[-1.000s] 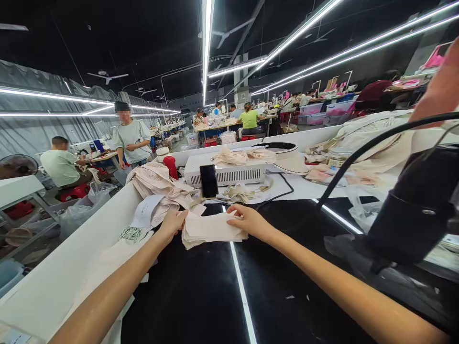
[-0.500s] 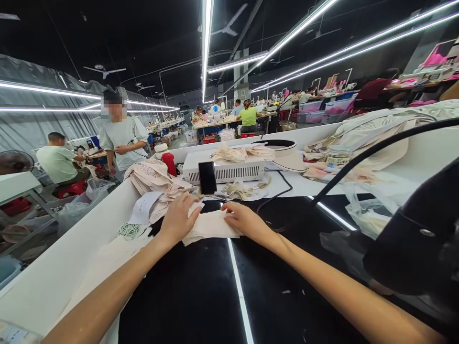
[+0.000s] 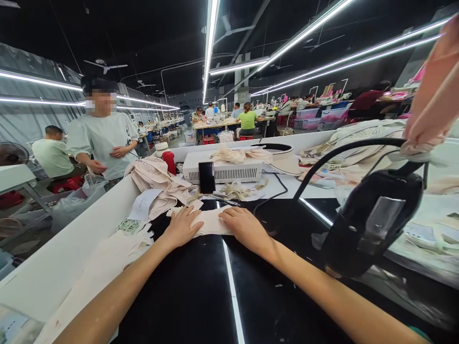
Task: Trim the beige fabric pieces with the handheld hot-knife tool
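Observation:
A cream cloth piece (image 3: pixel 214 222) lies on the glossy black tabletop (image 3: pixel 193 291). My left hand (image 3: pixel 182 226) rests palm down on its left end, fingers spread. On the right end lies my right hand (image 3: pixel 247 226), its fingers stretched over the cloth and slightly bent. Both hands press from above, and the cloth beneath them is partly hidden. Just beyond my hands stands a black phone (image 3: pixel 206 177), leaning on a white vented box (image 3: pixel 233 171). A thin pen-like tool (image 3: pixel 225 200) lies in front of the phone.
Printed cream cloth (image 3: pixel 158 179), a paper slip (image 3: pixel 144 204) and green cords (image 3: pixel 128 225) lie left. A black machine head (image 3: pixel 373 224) with a thick cable (image 3: pixel 315 165) juts in at right, below a pink cloth (image 3: pixel 432 95). Beyond the left wall stands a person (image 3: pixel 103 136).
My left hand has flattened onto the cloth, letting its raised edge down. My right fingers have straightened. The black machine head appears further left, and the standing person is closer.

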Tool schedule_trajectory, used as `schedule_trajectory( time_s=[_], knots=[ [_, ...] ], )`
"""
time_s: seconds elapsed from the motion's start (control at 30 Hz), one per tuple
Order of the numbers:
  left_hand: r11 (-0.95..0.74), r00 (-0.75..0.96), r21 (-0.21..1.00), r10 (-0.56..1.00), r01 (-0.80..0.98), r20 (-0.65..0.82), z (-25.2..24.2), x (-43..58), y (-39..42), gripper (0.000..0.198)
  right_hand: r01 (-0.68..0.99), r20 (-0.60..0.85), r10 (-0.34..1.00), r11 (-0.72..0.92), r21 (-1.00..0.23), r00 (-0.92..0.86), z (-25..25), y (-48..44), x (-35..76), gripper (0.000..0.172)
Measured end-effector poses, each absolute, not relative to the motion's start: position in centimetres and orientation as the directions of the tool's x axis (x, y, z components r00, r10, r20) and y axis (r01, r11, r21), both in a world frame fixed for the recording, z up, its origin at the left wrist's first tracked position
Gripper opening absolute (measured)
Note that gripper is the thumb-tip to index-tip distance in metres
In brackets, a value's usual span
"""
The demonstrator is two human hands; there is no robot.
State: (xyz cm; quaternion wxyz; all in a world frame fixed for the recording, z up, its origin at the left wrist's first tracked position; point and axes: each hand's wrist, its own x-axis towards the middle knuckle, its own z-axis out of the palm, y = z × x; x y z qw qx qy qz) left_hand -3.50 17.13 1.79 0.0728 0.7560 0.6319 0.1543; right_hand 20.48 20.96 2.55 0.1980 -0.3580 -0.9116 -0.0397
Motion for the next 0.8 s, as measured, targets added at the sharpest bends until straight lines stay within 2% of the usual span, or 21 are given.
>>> schedule_trajectory(
  time_s=[0.1,0.2,0.3,0.4,0.5,0.63,0.8],
  knots=[
    [-0.194,0.145,0.315,0.974,0.929,0.173,3.4,-4.7,16.6,0.050,0.625,0.398,0.608,0.774,-0.103,-0.687,2.7,19.6,20.1,0.029],
    [-0.164,0.108,0.292,0.974,0.942,0.199,6.0,-8.0,14.9,0.041,0.549,0.409,0.563,0.819,-0.164,-0.718,2.9,17.9,20.1,0.025],
    [-0.028,-0.011,0.244,0.987,0.969,0.159,8.3,-12.2,11.8,0.030,0.464,0.439,0.527,0.850,-0.251,-0.728,2.6,16.4,20.3,0.025],
    [0.163,-0.181,0.192,0.980,0.968,0.084,8.9,-15.7,8.1,0.033,0.371,0.454,0.537,0.835,-0.407,-0.711,2.1,15.5,20.2,0.023],
    [0.296,-0.306,0.189,0.952,0.936,0.025,8.0,-17.3,5.3,0.035,0.322,0.456,0.533,0.826,-0.462,-0.712,1.7,14.8,19.5,0.024],
    [0.360,-0.377,0.285,0.926,0.888,0.005,6.2,-17.6,3.5,0.035,0.316,0.402,0.510,0.831,-0.457,-0.761,2.0,13.4,18.5,0.028],
    [0.305,-0.390,0.507,0.918,0.806,0.069,5.6,-17.9,3.3,0.035,0.327,0.299,0.490,0.827,-0.458,-0.819,3.2,11.0,17.9,0.031]
  ],
)
